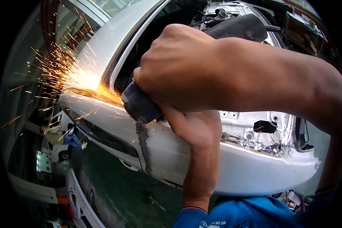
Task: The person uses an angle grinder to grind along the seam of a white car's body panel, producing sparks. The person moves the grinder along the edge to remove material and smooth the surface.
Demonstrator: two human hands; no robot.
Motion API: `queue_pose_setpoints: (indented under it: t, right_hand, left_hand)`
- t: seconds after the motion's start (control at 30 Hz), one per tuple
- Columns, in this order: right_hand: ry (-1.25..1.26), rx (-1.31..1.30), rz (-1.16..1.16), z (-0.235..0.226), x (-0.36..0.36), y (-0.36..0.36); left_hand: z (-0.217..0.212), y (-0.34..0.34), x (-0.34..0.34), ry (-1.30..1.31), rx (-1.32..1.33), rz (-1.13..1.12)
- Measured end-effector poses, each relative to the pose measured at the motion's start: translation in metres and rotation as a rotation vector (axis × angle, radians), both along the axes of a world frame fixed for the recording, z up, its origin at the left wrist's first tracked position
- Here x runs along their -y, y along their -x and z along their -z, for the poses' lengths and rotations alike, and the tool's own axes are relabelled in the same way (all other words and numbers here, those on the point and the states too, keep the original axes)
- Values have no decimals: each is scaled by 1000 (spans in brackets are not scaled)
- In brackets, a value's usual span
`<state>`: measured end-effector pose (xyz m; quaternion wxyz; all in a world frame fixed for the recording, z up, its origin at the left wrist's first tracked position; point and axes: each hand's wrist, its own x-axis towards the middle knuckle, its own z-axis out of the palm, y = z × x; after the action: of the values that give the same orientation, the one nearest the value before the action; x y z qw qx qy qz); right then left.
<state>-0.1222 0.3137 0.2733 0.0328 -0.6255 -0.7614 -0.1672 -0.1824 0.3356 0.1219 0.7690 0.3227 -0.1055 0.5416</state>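
My right hand (178,64) is wrapped over a dark angle grinder (241,28), its arm reaching in from the right. My left hand (197,127) holds the tool from below near its head, the fingers partly hidden. The grinder's head presses at the corner of the window opening on a white car body (167,152). A dense spray of orange sparks (87,81) flies off to the left from there. Below the head, a grey ground strip (143,148) runs down the white panel. The disc itself is hidden.
The car's stripped rear area (250,129) shows bare metal with holes and ragged edges. A cord leaves the grinder's back end. At the far left, a person (59,136) is beside another white car (61,154). A loose white panel (81,201) is at lower left.
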Motion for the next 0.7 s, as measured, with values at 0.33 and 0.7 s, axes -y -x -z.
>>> queue_pose_setpoints:
  t: [0.33, 0.7]
  right_hand:
    - [-55, -42, -35, 0, 10, 1]
    - [-33, -31, 0, 3, 14, -5]
  left_hand:
    - [7, 0, -12, 3, 99, 67]
    - [2, -4, -1, -3, 98, 114]
